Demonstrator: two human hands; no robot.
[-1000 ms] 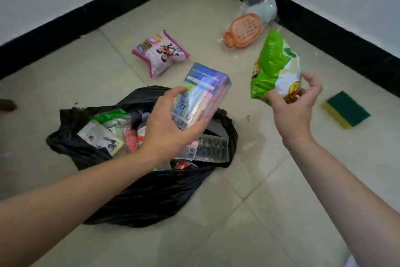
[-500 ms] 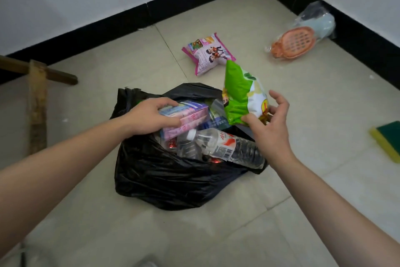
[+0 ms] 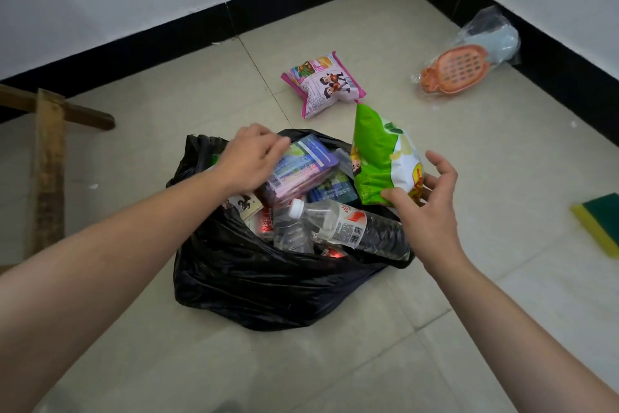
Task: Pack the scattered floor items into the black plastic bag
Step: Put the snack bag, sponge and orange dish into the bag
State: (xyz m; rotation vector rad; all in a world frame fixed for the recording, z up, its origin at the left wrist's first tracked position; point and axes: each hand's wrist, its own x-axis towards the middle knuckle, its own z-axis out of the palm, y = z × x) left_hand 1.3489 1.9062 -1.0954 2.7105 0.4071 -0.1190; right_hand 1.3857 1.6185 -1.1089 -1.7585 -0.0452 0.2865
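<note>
The floor [image 3: 335, 362] was pale beige tile, meeting white walls along a black skirting that turned a corner toward 1 o'clock. In the middle of the view lay the black plastic bag [image 3: 268, 285], its mouth open and facing up, already crowded with goods. A clear water bottle [image 3: 345, 225] with a white cap and red label lay across the opening. Above it sat a purple-and-pink wrapped pack [image 3: 308, 168], with darker packets beside it.

The left hand [image 3: 249, 158] reached in from 8 o'clock and hung over the far left of the bag's mouth. Its fingers [image 3: 278, 144] were bent down onto the end of the wrapped pack; whether they gripped it or only rested there could not be told. The right hand [image 3: 432, 208] came from 4 o'clock and held the green snack bag [image 3: 378, 158] upright at the bag's right rim. Its thumb pressed on the lower front edge, its lower fingers were behind, and its upper fingers were spread loosely.

On the floor, a pink snack packet [image 3: 323, 82] lay at 12 o'clock from the bag, just beyond it. An orange perforated item in clear wrap [image 3: 459, 69] lay at 2 o'clock near the skirting. A green-and-yellow sponge [image 3: 599, 221] lay at 3 o'clock, well apart. Crossed wooden boards [image 3: 47, 171] lay at 9 o'clock.
</note>
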